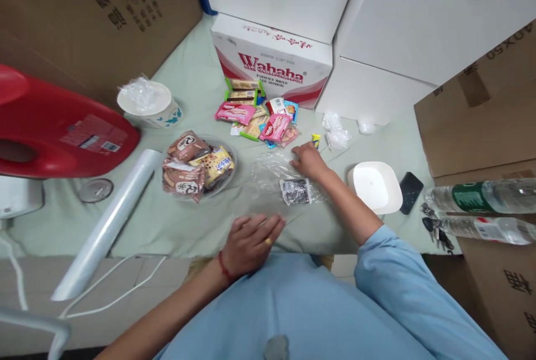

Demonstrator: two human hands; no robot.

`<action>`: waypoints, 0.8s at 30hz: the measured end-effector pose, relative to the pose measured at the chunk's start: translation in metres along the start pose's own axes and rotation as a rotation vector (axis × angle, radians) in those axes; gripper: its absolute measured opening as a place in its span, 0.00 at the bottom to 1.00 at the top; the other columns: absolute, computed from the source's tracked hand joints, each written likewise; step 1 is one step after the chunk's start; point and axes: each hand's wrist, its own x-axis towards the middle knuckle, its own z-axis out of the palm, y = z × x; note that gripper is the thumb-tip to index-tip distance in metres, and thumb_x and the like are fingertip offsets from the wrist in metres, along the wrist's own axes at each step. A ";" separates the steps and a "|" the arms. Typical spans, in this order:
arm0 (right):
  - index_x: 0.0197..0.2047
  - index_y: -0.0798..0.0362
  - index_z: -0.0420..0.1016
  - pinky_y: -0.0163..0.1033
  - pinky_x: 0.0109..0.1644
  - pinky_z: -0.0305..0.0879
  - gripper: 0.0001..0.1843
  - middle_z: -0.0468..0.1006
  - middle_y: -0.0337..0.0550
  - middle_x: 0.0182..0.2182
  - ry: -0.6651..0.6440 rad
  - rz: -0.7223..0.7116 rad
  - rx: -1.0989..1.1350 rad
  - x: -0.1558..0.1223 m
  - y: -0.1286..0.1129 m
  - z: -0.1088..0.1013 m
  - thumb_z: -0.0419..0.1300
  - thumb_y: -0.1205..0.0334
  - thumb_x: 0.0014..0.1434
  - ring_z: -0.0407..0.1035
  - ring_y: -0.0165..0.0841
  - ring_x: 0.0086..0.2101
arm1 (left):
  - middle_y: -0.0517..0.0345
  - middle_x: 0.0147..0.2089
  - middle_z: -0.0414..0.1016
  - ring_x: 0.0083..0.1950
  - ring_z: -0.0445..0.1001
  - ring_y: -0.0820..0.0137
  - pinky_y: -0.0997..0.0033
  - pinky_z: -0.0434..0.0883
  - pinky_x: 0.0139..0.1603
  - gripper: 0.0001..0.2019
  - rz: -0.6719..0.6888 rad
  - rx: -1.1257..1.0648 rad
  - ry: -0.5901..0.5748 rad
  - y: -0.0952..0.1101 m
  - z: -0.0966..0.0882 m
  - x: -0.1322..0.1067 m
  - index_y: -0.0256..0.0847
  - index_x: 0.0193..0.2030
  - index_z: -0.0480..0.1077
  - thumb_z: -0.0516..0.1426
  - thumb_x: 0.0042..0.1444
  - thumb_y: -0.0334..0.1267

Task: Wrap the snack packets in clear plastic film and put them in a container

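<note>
My left hand point(252, 243) lies at the front edge of the cloth-covered table, fingers stretched out and holding nothing. My right hand point(309, 160) reaches over the table, its thumb and forefinger slightly apart at the upper right edge of a crumpled sheet of clear plastic wrap point(268, 173). Whether the fingertips touch the film is hard to see. On the film, below that hand, sits a small dark snack in a clear packet point(295, 191). A little yellow packet point(315, 140) is just beyond my right knuckles.
Left of the wrap stands a clear bowl of wrapped snacks point(199, 167). A snack pile point(262, 114) lies before the Wahaha box point(272, 64). A white dish point(374, 187), phone point(411, 192) and bottles point(481, 197) are right; a film roll point(109, 226), paper cup point(148, 106) and red jug point(67, 125) left.
</note>
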 end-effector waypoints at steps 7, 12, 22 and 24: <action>0.49 0.54 0.85 0.40 0.53 0.64 0.13 0.83 0.47 0.38 0.026 -0.202 0.214 -0.032 0.011 -0.016 0.58 0.64 0.71 0.72 0.38 0.41 | 0.46 0.62 0.81 0.53 0.76 0.53 0.49 0.67 0.52 0.21 -0.321 -0.025 -0.282 -0.023 0.040 0.066 0.46 0.65 0.76 0.52 0.69 0.34; 0.60 0.46 0.81 0.37 0.43 0.63 0.18 0.77 0.46 0.41 -0.018 -0.332 0.194 -0.087 -0.004 -0.010 0.57 0.62 0.73 0.69 0.36 0.38 | 0.48 0.59 0.82 0.53 0.76 0.57 0.55 0.73 0.53 0.18 -0.432 -0.138 -0.182 -0.036 0.049 0.062 0.44 0.60 0.78 0.52 0.70 0.37; 0.70 0.33 0.70 0.36 0.36 0.58 0.32 0.75 0.45 0.51 -0.188 -0.233 0.045 -0.118 -0.038 0.035 0.56 0.72 0.69 0.69 0.35 0.35 | 0.43 0.51 0.79 0.48 0.79 0.58 0.55 0.77 0.53 0.28 -1.027 -0.311 0.141 -0.056 0.040 0.063 0.33 0.63 0.69 0.55 0.67 0.53; 0.69 0.34 0.70 0.37 0.36 0.58 0.31 0.76 0.46 0.51 -0.192 -0.230 0.035 -0.117 -0.039 0.033 0.55 0.71 0.69 0.69 0.36 0.35 | 0.37 0.57 0.76 0.50 0.79 0.56 0.53 0.77 0.55 0.34 -1.004 -0.285 0.110 -0.051 0.043 0.069 0.32 0.67 0.66 0.60 0.63 0.56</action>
